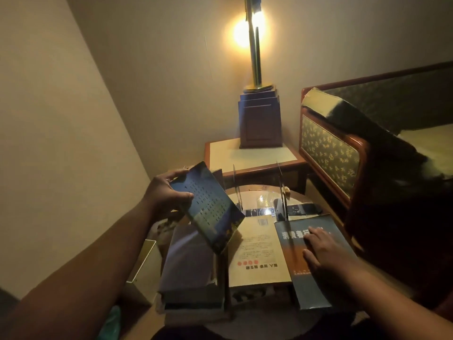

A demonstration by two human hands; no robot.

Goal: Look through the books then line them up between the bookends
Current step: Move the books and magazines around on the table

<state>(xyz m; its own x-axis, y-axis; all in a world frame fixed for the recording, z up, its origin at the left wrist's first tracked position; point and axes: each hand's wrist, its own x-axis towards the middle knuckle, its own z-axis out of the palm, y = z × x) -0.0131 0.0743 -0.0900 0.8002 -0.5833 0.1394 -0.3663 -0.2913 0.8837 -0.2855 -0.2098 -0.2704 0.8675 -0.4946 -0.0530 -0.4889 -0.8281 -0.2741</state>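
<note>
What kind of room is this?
Probably a sitting or hotel room: a lit lamp on a side table, a fabric-panelled wooden seat beside it, and books on a round table.

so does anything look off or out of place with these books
The cream book lies flat with its print upside down, unlike the blue-and-orange book beside it under the right hand. The left hand holds a dark blue book tilted in the air. No book stands between the bookends yet.
</note>
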